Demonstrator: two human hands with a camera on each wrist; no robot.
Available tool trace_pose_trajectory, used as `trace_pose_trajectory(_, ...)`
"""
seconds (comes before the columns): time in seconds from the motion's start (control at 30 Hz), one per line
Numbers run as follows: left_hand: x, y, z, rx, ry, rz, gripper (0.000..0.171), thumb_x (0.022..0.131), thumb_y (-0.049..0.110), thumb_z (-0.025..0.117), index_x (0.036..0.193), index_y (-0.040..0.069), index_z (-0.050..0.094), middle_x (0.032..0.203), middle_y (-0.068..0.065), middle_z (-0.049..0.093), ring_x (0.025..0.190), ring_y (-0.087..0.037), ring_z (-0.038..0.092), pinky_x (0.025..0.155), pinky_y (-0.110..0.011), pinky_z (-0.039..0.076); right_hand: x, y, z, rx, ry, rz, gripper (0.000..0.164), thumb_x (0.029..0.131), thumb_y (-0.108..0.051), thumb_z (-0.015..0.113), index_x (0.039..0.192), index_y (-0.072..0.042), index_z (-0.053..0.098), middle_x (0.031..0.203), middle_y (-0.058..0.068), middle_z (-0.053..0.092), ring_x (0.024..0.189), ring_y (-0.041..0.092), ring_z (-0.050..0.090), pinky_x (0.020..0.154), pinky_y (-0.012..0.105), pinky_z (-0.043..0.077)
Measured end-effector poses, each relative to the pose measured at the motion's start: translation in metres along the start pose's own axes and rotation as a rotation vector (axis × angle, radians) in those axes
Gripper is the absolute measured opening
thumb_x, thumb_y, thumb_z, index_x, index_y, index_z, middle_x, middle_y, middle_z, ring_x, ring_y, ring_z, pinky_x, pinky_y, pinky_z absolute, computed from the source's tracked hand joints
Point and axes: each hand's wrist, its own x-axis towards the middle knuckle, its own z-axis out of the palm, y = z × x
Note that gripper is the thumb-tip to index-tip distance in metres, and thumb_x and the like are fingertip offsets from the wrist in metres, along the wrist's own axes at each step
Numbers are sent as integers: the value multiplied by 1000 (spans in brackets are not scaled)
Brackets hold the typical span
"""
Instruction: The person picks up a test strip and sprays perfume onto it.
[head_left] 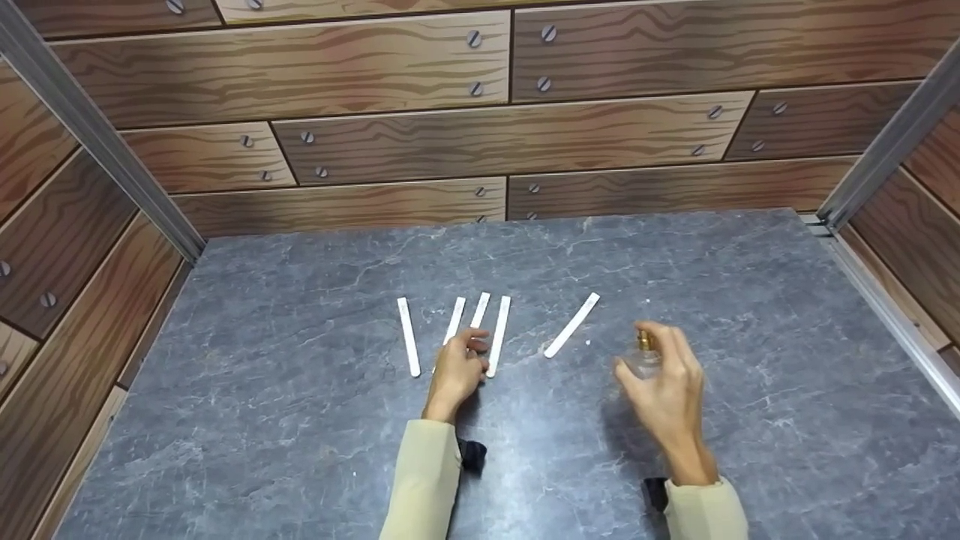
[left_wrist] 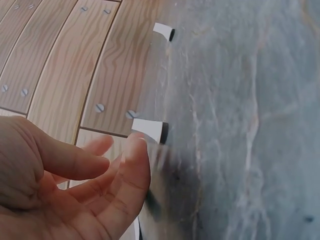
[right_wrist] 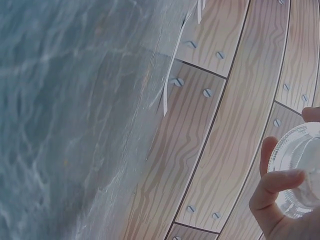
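Note:
My right hand (head_left: 667,386) grips a small clear glass bottle (head_left: 643,364) with a gold spray top, like a perfume bottle, raised over the right side of the table. In the right wrist view the round ridged base of the bottle (right_wrist: 295,170) faces the camera, fingers and thumb about it. Loosely curled, my left hand (head_left: 457,371) hovers over the white paper strips, overlapping the lower ends of two of them. Thumb and fingertips (left_wrist: 137,150) stand apart in the left wrist view, with a white strip end (left_wrist: 150,129) just beyond them.
Separate white strips lie at the left (head_left: 409,337), just right of the left hand (head_left: 500,330), and slanted between the hands (head_left: 571,326). The grey marbled table (head_left: 300,450) is bounded by wood-patterned walls (head_left: 450,142) and metal rails (head_left: 112,127).

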Motion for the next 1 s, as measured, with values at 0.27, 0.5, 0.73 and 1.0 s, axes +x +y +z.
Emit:
trace_pose_trajectory(0.27, 4, -1, 4, 99, 49, 15, 40, 81, -17, 53, 116, -7, 67, 98, -18, 68, 78, -25, 66, 64, -29, 55, 2, -1, 0, 4, -4, -2, 51, 61, 11, 81, 109, 3, 66, 92, 17, 66, 75, 32, 62, 65, 40, 53)
trace_pose_trajectory(0.5, 3, -1, 6, 211, 112, 63, 37, 81, -17, 52, 112, -6, 69, 95, -16, 71, 94, -35, 68, 87, -46, 53, 0, 0, 1, 8, 5, -10, 51, 61, 10, 81, 109, 2, 66, 90, 15, 65, 75, 27, 59, 66, 36, 49)
trace_pose_trajectory(0.73, 5, 4, 9, 236, 117, 52, 39, 76, -16, 54, 110, -5, 69, 94, -15, 70, 92, -34, 67, 85, -45, 54, 1, 1, 0, 0, 5, 3, 51, 61, 9, 81, 109, 2, 66, 90, 16, 65, 75, 29, 59, 66, 37, 49)
trace_pose_trajectory(1.0, 8, 4, 12, 274, 111, 9, 48, 65, -15, 73, 111, -3, 70, 93, -11, 68, 87, -29, 64, 81, -40, 54, 1, 1, 0, 1, -2, 13, 52, 60, 13, 81, 109, 3, 65, 90, 16, 65, 75, 31, 61, 68, 37, 51)
